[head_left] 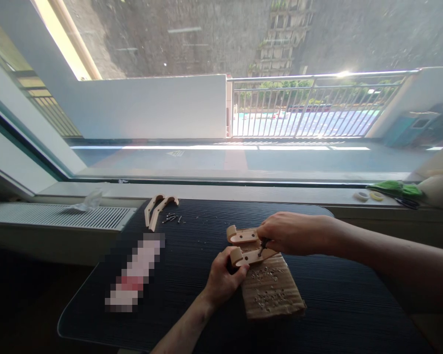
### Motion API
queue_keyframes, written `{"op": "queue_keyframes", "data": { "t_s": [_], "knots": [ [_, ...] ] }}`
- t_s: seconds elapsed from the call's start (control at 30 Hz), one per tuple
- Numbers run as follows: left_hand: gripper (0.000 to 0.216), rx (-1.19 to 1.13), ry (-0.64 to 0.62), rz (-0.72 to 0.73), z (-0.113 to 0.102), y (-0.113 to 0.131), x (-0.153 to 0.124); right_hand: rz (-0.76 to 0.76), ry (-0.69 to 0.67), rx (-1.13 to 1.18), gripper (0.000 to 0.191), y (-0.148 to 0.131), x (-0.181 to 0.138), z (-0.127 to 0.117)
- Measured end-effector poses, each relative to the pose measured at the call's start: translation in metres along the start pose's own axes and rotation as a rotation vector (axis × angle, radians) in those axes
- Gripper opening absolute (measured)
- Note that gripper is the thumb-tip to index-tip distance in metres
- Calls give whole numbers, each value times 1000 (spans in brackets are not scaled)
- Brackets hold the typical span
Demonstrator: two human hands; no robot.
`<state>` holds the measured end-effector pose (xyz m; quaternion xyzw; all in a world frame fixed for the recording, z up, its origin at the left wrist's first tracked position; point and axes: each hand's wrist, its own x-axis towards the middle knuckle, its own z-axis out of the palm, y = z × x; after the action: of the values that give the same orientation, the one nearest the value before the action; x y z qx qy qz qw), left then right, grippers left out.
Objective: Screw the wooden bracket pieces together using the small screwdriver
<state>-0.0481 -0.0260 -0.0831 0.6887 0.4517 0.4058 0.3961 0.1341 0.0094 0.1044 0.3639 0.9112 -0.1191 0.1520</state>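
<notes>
where a slip could start

loose screws (172, 218) could roll off the dark table (192, 275) if it is jolted. the left hand (225, 276) has its fingers gripping the near wooden hook (253, 257) on a pitted block (271, 291); slack there could let it twist. the right hand (282, 233) clasps a small screwdriver (264, 244); tilted, it could skid.

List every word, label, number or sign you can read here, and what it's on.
No text is readable.
Pixelated patch on the dark table: too blurred to read.
Pale marking on the floor outside: too small and faint.
Wooden hook pieces, brown block: no lettering visible.
</notes>
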Motion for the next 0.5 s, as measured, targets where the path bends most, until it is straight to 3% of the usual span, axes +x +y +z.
{"op": "queue_keyframes", "data": {
  "t_s": [0.27, 0.5],
  "knots": [
    [23, -78, 13, 8, 0, 5, 1, 65, 17, -121, 19, -8, -4, -10],
    [17, -109, 1, -8, 1, 0, 1, -16, -9, -93, 20, -6, -2, -8]
  ]
}}
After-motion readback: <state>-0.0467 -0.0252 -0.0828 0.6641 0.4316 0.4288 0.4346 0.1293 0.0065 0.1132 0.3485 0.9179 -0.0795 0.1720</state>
